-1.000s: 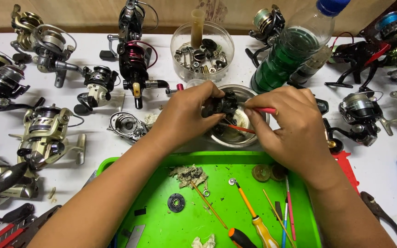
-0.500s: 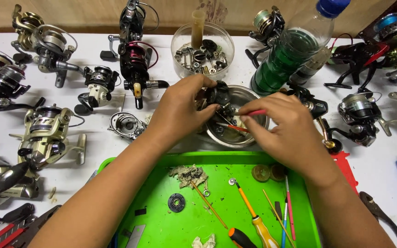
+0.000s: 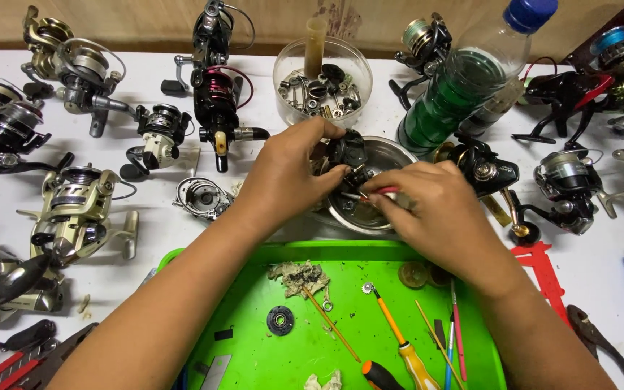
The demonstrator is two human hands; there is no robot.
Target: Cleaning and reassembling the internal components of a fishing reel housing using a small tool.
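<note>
My left hand (image 3: 287, 177) clamps the black reel part (image 3: 346, 150) over the steel bowl (image 3: 391, 155), catching drips; right hand (image 3: 435, 209) pinches a red-handled tool (image 3: 384, 192).

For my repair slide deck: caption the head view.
Left hand steadies a black reel part over a metal bowl while right hand works it with a red-handled tool.

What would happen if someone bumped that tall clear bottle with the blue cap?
The bottle looks tall and narrow, so it would probably tip rather than slide. Dark green liquid seems to fill its lower part, which likely makes it heavier and steadier. If it fell, its round body might roll into the fishing reels crowded beside it.
</note>
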